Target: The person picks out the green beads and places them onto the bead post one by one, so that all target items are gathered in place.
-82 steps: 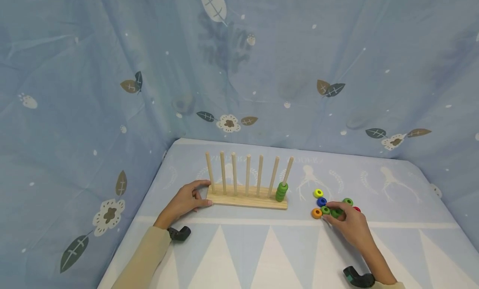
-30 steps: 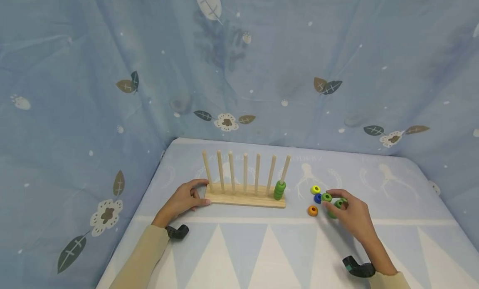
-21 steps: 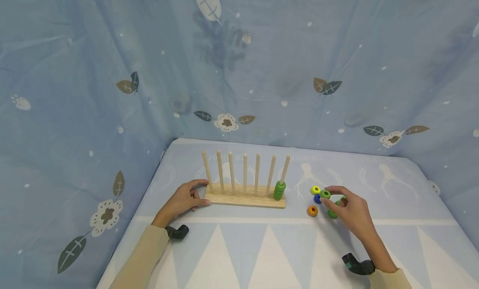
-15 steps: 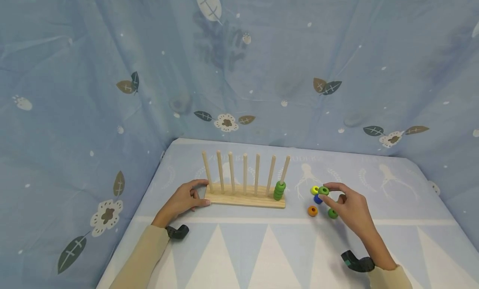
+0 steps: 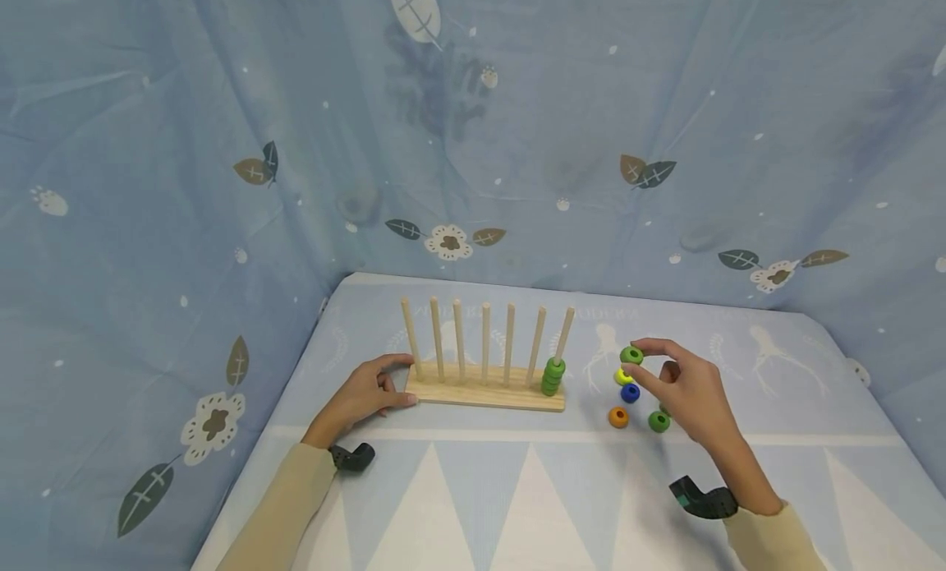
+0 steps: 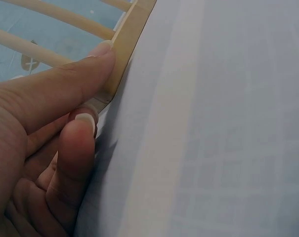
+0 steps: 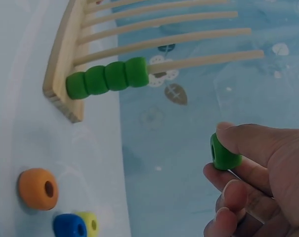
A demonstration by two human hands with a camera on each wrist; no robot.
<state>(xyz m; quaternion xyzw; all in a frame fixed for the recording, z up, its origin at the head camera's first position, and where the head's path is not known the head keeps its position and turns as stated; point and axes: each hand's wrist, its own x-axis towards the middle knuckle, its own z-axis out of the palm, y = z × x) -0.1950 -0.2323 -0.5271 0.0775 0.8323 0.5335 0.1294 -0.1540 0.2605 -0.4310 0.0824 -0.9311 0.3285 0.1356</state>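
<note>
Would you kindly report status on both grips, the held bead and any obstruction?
Right grip pinching green bead, held aloft. Left grip holding end of rack. Rightmost peg carries four green beads, upper part unobstructed.

Beads (image 7: 114, 76) are showing green, orange, blue and yellow; the peg rack (image 5: 488, 397), pale tan. A blue fabric backdrop (image 5: 576, 119) is bearing leaf-and-flower print; the tablecloth (image 5: 576, 505), white triangles.

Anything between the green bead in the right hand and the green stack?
In the head view, only patterned tablecloth shows between the green bead and the green stack.
</note>
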